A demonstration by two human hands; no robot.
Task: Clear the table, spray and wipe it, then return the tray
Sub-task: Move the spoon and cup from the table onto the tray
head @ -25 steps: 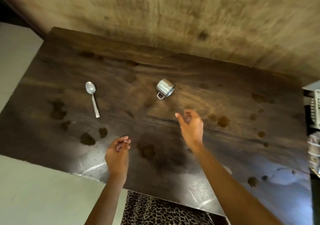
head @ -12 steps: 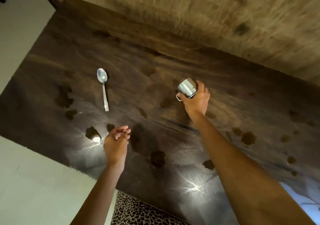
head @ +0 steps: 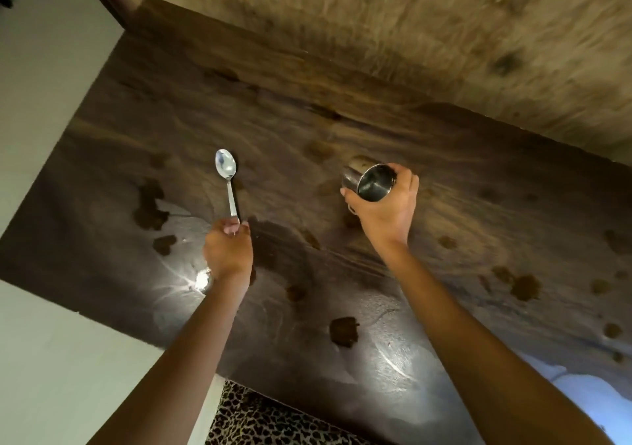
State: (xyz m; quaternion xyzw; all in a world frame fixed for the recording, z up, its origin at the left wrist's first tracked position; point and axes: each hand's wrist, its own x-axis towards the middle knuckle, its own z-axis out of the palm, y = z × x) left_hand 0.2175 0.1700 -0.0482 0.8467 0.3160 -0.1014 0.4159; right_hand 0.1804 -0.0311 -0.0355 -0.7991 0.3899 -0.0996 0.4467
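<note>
— Since half a second ago, our left hand (head: 227, 251) has reached the spoon (head: 227, 178), and our right hand (head: 386, 212) has turned the cup (head: 367, 179) mouth-up toward us.

— Near the table's (head: 444, 239) front edge, our left fingers (head: 236, 228) pinch the spoon's handle end.

— Farther in, at the table's middle, our right fingers (head: 405, 174) curl round the steel cup. We cannot tell whether it touches the table.

— Brown stains (head: 343, 331) dot the table.
</note>
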